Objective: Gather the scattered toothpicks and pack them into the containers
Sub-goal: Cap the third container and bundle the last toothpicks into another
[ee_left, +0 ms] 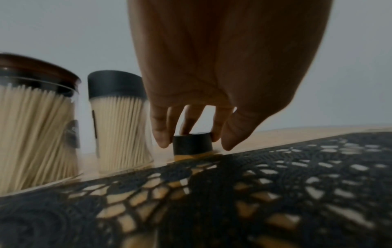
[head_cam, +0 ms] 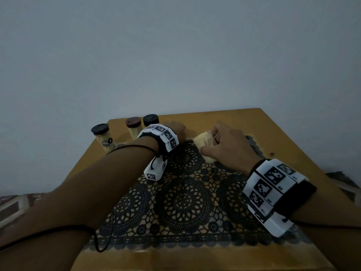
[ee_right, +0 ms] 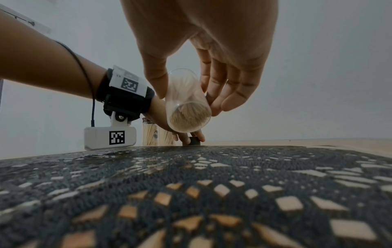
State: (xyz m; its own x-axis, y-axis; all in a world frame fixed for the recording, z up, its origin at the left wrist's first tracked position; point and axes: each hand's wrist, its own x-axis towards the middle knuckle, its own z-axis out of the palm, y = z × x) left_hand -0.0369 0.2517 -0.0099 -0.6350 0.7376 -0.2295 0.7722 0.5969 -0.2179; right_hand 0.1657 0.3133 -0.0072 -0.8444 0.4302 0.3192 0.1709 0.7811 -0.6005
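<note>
Fingers of the right hand [ee_right: 203, 55] clamp a clear round jar [ee_right: 187, 107] of pale toothpicks above the lacy mat [head_cam: 185, 200], left hand [ee_left: 212, 75] pinching a black cap [ee_left: 192, 143] beside three capped jars [head_cam: 102, 136].

Black lace mat [head_cam: 185, 200] on wooden table [head_cam: 273, 133] — grey wall [head_cam: 175, 45] behind.

Dim, bluish light, soft focus, blurred foregrounds, wide-angle distortion
</note>
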